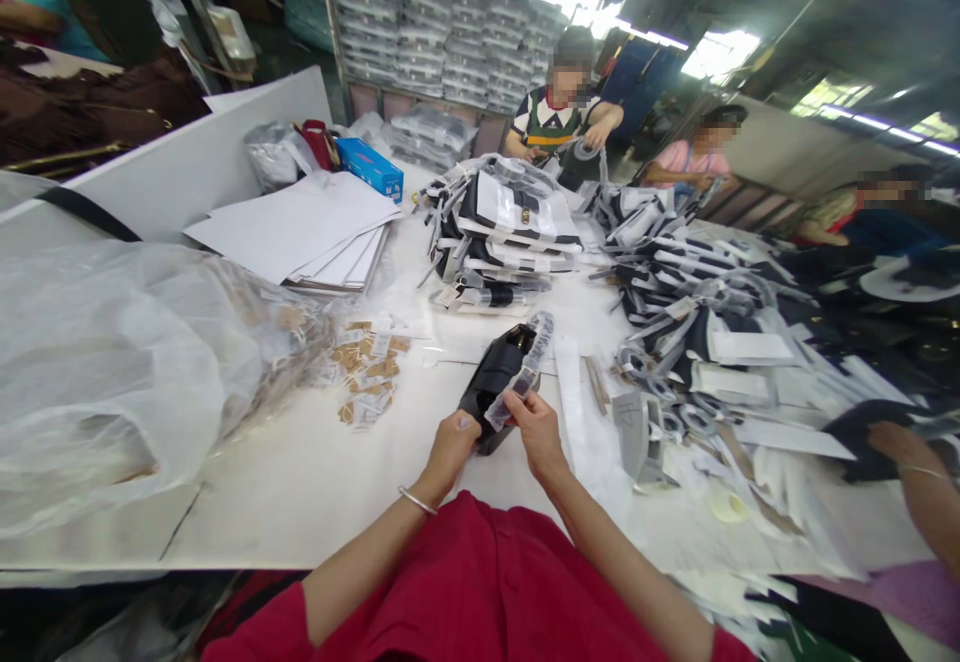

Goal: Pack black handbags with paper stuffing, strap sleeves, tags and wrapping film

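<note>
A small black bag [493,374] is held up at the near middle of the table. My left hand [456,439] is closed on its lower left edge. Along the bag's right side runs a strap wrapped in clear plastic [531,362], and my right hand [534,424] pinches the lower end of it. A gold-coloured piece shows near the top of the bag. To the left of the bag lies a loose pile of brown and white tags [369,370].
Stacked black bags with white wrapping [517,222] stand behind, with more piled at right. A tape dispenser [637,437] sits right, white sheets [307,227] and a plastic sack [127,362] left. Other people are across the table; a person's hand [896,442] reaches in at far right.
</note>
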